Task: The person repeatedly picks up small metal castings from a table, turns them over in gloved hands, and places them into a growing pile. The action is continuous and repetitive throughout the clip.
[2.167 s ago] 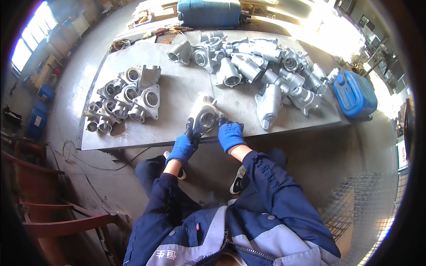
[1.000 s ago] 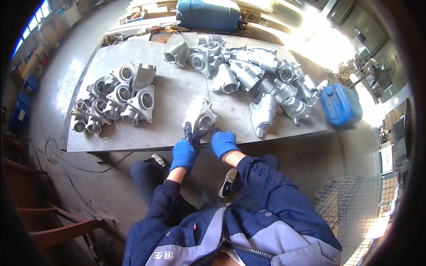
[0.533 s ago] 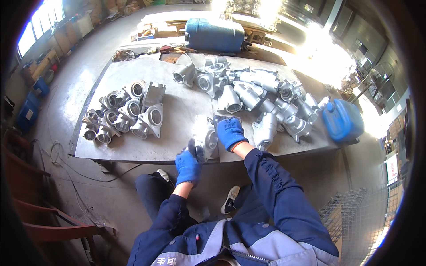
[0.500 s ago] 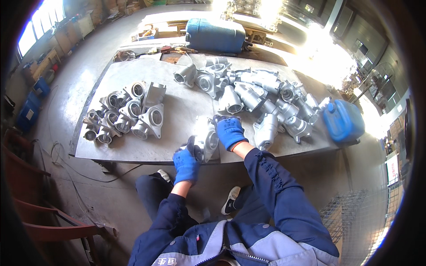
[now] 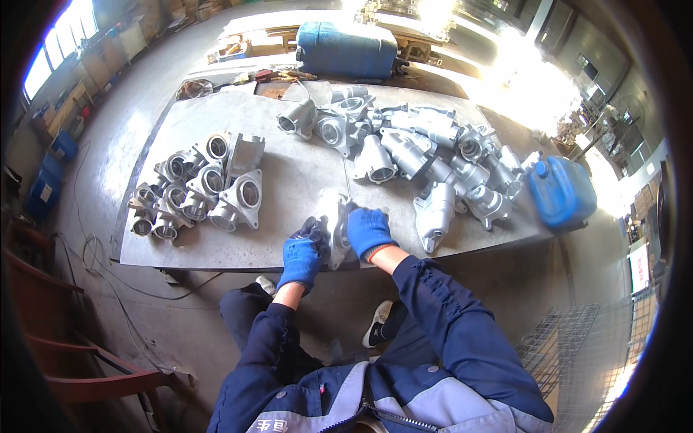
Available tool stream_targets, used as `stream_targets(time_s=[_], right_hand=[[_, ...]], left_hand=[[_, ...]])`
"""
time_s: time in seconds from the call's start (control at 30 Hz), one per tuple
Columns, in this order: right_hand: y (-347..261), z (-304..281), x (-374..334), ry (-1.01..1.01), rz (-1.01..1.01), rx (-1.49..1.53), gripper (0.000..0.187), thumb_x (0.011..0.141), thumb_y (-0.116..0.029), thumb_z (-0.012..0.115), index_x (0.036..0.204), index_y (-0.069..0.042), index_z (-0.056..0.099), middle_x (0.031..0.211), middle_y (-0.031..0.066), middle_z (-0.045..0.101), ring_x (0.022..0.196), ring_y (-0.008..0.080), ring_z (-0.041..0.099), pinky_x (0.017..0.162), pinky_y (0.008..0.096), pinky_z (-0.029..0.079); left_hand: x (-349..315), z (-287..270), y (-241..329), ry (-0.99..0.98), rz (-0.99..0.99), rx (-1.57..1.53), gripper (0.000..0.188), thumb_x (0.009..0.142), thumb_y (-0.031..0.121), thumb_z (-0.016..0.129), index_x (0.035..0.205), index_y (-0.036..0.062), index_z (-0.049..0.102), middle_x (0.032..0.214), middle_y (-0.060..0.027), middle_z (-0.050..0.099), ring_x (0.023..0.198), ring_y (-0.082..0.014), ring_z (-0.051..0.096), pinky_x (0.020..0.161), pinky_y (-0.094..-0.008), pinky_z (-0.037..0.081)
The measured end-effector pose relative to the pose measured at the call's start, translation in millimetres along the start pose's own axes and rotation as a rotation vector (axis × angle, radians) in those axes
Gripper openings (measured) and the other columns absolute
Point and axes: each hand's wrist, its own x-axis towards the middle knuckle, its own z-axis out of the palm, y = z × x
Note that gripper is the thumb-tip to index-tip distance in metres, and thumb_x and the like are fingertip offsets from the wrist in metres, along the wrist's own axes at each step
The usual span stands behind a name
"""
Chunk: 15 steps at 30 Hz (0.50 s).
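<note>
A silver metal pipe casting (image 5: 336, 234) with a flange stands at the table's front edge, between my two hands. My left hand (image 5: 302, 252), in a blue glove with dark fingertips, closes on its left side. From the right, my right hand (image 5: 369, 231), gloved the same way, grips the flange near its top. Its fingertips are partly hidden behind the glove. Glare washes out the upper part of the casting. To the left lies a group of similar castings (image 5: 210, 180), several with their round openings facing up.
A larger heap of castings (image 5: 433, 155) covers the right and back of the metal table (image 5: 296, 173). A blue jerrycan (image 5: 563, 191) stands at the right corner. Behind the table lies a blue drum (image 5: 346, 50). Red metal framing (image 5: 101, 382) is at lower left, wire mesh (image 5: 570, 346) at lower right.
My right hand has come down and nearer along the casting's flange. My left hand has moved up closer against its side. The view has shifted slightly; the other castings lie as before.
</note>
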Motion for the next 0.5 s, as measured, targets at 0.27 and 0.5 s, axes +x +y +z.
stream_targets(time_s=[0.27,0.5], right_hand=[[7,-25,9,0.024,-0.119,-0.105,0.018,0.088,-0.016,0.053,0.096,-0.008,0.067,0.088,0.0153,0.071,0.080,0.0295,0.070,0.072,0.0401,0.052],[9,20,13,0.223,-0.085,-0.229,0.011,0.084,-0.013,0.056,0.090,-0.011,0.065,0.080,0.0105,0.068,0.070,0.0259,0.068,0.061,0.0411,0.050]], left_hand=[[6,-2,-12,0.040,0.168,0.129,0.034,0.084,0.011,0.063,0.117,0.0142,0.065,0.094,-0.0090,0.069,0.076,-0.0249,0.067,0.068,-0.0338,0.054],[89,-19,13,-0.177,0.024,-0.354,0.032,0.092,0.027,0.057,0.115,0.0059,0.064,0.107,-0.0186,0.067,0.097,-0.0285,0.065,0.087,-0.0362,0.050]])
